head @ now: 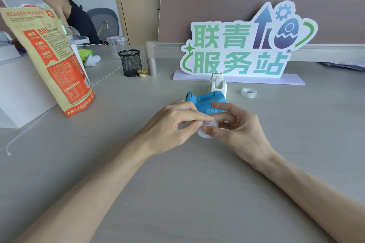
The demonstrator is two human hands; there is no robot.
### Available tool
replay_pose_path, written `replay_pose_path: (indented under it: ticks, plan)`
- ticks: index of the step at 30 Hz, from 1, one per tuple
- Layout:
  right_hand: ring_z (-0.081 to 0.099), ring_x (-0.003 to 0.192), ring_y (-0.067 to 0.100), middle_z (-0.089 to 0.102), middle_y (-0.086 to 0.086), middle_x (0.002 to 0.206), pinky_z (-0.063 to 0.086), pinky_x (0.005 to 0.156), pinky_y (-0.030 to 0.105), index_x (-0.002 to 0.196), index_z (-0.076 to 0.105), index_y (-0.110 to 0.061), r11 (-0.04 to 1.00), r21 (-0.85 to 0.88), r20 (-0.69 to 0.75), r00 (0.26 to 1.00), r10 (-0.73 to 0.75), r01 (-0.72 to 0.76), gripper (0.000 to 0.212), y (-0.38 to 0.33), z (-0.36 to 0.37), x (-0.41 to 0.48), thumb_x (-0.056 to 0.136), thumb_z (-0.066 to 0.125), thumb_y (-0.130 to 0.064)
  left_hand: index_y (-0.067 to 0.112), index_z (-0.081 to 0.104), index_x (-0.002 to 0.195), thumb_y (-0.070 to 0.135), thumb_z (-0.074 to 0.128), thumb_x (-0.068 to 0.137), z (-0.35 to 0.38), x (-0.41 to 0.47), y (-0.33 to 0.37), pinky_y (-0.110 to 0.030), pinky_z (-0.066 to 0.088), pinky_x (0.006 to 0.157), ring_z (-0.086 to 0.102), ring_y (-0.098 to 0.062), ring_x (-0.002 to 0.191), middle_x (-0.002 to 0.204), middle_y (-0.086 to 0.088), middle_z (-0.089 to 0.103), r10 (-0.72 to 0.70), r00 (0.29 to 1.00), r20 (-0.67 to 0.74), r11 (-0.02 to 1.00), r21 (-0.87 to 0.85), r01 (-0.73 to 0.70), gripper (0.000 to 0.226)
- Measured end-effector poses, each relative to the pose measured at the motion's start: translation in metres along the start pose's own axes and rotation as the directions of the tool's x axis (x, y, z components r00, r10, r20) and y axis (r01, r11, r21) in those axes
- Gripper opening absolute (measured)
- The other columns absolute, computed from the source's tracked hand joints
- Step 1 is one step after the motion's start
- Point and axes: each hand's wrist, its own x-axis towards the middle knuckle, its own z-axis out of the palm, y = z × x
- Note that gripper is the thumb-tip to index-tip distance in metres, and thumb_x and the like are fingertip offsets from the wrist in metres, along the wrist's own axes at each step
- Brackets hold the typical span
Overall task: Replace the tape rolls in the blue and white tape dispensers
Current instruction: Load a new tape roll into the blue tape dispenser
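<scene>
Both hands, left hand (pixel 173 124) and right hand (pixel 235 126), pinching a clear tape roll (pixel 205 130) between closed fingertips, just above the counter (pixel 177 183). Standing behind: big sign (pixel 243 45), orange snack bag (pixel 53 59) leaning at left. Blue dispenser (pixel 207 102) partly hiding behind fingers, long axis running left-right; white dispenser (pixel 217 83) end-on behind it; spare roll (pixel 248 92) lying flat at right.

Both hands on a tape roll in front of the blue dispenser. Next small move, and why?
Probably peel the tape end free. Both the left hand and right hand pinch the clear tape roll just in front of the blue dispenser, not yet in it; whether its end is already lifted is unclear.
</scene>
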Motion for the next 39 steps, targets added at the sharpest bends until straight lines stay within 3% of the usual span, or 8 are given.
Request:
replay_pose_path:
  ticks: [5,9,20,25,28,30,35,39]
  plan:
    - [0.069,0.081,0.012,0.078,0.0,0.086,0.055,0.086,0.027,0.118,0.061,-0.025,1.0,-0.031,0.012,1.0,0.002,-0.001,0.056,0.001,0.001,0.0,0.071,0.083,-0.004,0.03,0.069,0.114,0.021,0.056,0.095,0.0,0.001,-0.001,-0.013,0.033,0.065,0.047,-0.004,0.076,0.079,0.008,0.054,-0.001,0.998,0.057,1.0,-0.002,0.001,0.025]
    - [0.066,0.081,0.011,0.078,-0.005,0.085,0.053,0.087,0.024,0.117,0.057,-0.03,0.998,-0.056,0.041,0.999,0.001,0.001,0.058,0.001,0.003,0.0,0.07,0.084,-0.008,0.025,0.073,0.107,0.02,0.058,0.093,0.001,0.002,-0.003,-0.028,0.043,0.066,0.052,-0.015,0.075,0.08,0.002,0.059,0.003,0.996,0.087,1.0,-0.015,-0.002,0.021]
    - [0.066,0.082,0.006,0.078,-0.008,0.085,0.048,0.081,0.011,0.13,0.055,-0.02,0.991,-0.131,0.108,0.994,0.006,0.008,0.068,0.004,0.002,0.001,0.07,0.084,-0.006,0.02,0.065,0.089,0.021,0.061,0.09,-0.002,0.001,0.0,-0.012,0.031,0.063,0.045,0.009,0.074,0.074,0.029,0.051,0.039,0.994,0.106,0.994,0.098,-0.05,0.004]
    - [0.067,0.082,0.01,0.078,-0.005,0.086,0.051,0.082,0.015,0.13,0.057,-0.016,0.989,-0.143,0.123,0.992,-0.014,0.032,0.066,0.005,0.003,0.001,0.071,0.083,-0.004,0.025,0.052,0.092,0.027,0.049,0.094,-0.002,0.0,0.003,-0.036,0.046,0.064,0.044,-0.002,0.078,0.084,0.018,0.045,0.03,0.986,0.165,0.968,0.24,-0.07,0.005]
    - [0.068,0.08,0.017,0.078,-0.004,0.085,0.051,0.081,0.02,0.125,0.062,-0.017,0.985,-0.161,0.152,0.988,-0.038,0.062,0.056,0.005,0.004,0.0,0.073,0.081,-0.004,0.024,0.046,0.093,0.018,0.047,0.095,-0.001,-0.002,0.004,-0.043,0.047,0.064,0.043,-0.012,0.075,0.087,0.013,0.044,-0.022,0.979,0.203,0.962,0.269,-0.034,0.006]
    - [0.069,0.085,0.023,0.077,-0.002,0.085,0.053,0.084,0.025,0.119,0.065,-0.021,0.98,-0.177,0.171,0.983,-0.062,0.093,0.049,0.004,0.004,-0.001,0.075,0.079,-0.006,0.023,0.044,0.092,0.014,0.045,0.095,-0.001,-0.003,0.004,-0.044,0.046,0.066,0.043,-0.015,0.075,0.089,0.01,0.046,-0.047,0.978,0.201,0.968,0.251,-0.005,0.009]
    - [0.07,0.088,0.009,0.076,-0.006,0.085,0.053,0.09,0.024,0.113,0.067,-0.027,0.966,-0.221,0.147,0.984,-0.102,0.133,0.042,0.008,0.005,-0.001,0.077,0.078,-0.01,0.022,0.035,0.089,0.006,0.04,0.092,-0.004,-0.004,0.004,-0.039,0.043,0.066,0.043,-0.019,0.071,0.08,0.011,0.046,-0.111,0.982,0.154,0.976,0.202,0.078,0.017]
    - [0.069,0.089,0.009,0.074,-0.01,0.087,0.054,0.086,0.024,0.107,0.064,-0.037,0.963,-0.231,0.092,0.989,-0.118,0.137,0.039,0.012,0.004,0.0,0.076,0.079,-0.019,0.021,0.036,0.09,0.001,0.037,0.094,-0.007,-0.003,-0.003,-0.03,0.033,0.059,0.045,-0.007,0.061,0.078,0.011,0.055,-0.169,0.981,0.093,0.979,0.135,0.156,0.02]
